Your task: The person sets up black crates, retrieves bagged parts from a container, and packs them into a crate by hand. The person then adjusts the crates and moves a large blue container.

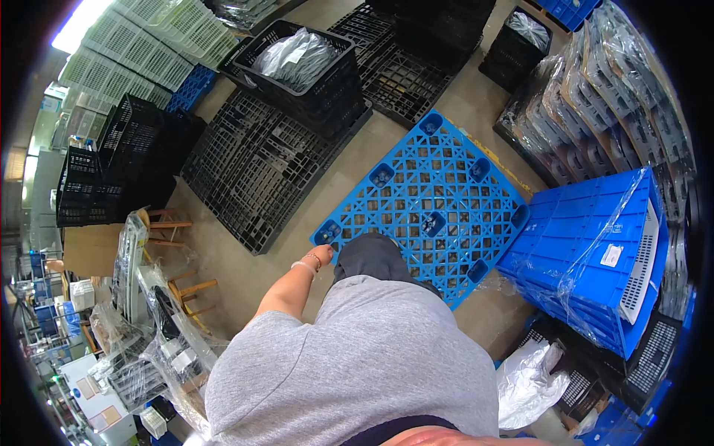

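Note:
My left hand hangs beside my dark-trousered leg, just over the near-left corner of a blue plastic pallet. There is a beaded bracelet and a pale band at its wrist. Its fingers point downward and are mostly hidden from above, so I cannot make out whether they hold or touch anything. The pallet lies flat on the floor in front of me, bare on top, with a lattice deck and round-cornered sockets. My right hand is out of view.
On the left lies a black pallet, with a black crate holding plastic-wrapped goods at its far end. Wrapped blue bins stand close on the right, below stacked wrapped panels. Wooden stools and black crates are farther left.

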{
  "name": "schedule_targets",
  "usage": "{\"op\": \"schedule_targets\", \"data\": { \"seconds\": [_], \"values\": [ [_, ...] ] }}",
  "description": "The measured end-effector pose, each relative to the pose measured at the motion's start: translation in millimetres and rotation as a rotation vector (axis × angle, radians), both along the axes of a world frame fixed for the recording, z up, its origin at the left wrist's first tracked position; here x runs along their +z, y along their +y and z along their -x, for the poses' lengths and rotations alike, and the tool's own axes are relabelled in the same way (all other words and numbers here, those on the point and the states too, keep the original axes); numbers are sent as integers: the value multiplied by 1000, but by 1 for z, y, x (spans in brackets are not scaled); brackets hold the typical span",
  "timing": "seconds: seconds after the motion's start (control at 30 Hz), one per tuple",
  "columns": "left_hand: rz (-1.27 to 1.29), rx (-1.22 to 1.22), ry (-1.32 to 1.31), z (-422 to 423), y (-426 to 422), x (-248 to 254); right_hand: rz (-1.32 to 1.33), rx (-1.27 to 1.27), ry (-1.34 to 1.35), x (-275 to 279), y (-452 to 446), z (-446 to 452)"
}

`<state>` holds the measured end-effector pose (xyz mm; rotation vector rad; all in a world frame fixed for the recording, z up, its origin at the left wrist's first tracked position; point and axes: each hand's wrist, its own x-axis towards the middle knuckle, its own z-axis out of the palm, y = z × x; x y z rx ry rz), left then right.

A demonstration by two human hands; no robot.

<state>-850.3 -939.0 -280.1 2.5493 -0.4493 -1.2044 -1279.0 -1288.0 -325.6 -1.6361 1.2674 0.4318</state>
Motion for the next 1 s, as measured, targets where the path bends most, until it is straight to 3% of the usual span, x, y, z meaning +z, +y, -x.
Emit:
{"op": "schedule_targets", "data": {
  "seconds": [0.1,0.27,0.4,0.47,0.53,0.57,0.63,0.67,0.73,0.77,0.8,0.93,1.0],
  "values": [
    [-49,-43,11,-5,6,2,7,-3,4,-7,4,10],
    [1,142,-60,11,8,25,20,-7,-13,-29,15,49],
    [122,272,-115,65,21,20,93,60,-36,-64,14,116],
    [117,199,-101,97,28,35,129,74,-44,-83,11,149],
    [9,106,-17,133,35,56,-250,-209,92,-89,3,174],
    [19,114,-27,151,49,52,-261,-212,94,-102,-3,196],
    [2,191,-21,183,80,41,115,872,381,-144,-16,237],
    [-27,263,-1,201,95,35,119,877,391,-155,-19,241],
    [-118,478,126,233,119,37,97,1122,345,-163,-37,248],
    [-144,459,102,255,148,11,107,1141,356,-158,-52,245],
    [-170,445,73,273,167,-15,81,963,352,-152,-67,230],
    [-245,481,148,302,176,-11,-39,277,287,-113,-98,113],
    [-207,511,182,297,172,-23,53,402,192,-31,-93,25]
  ]
}}
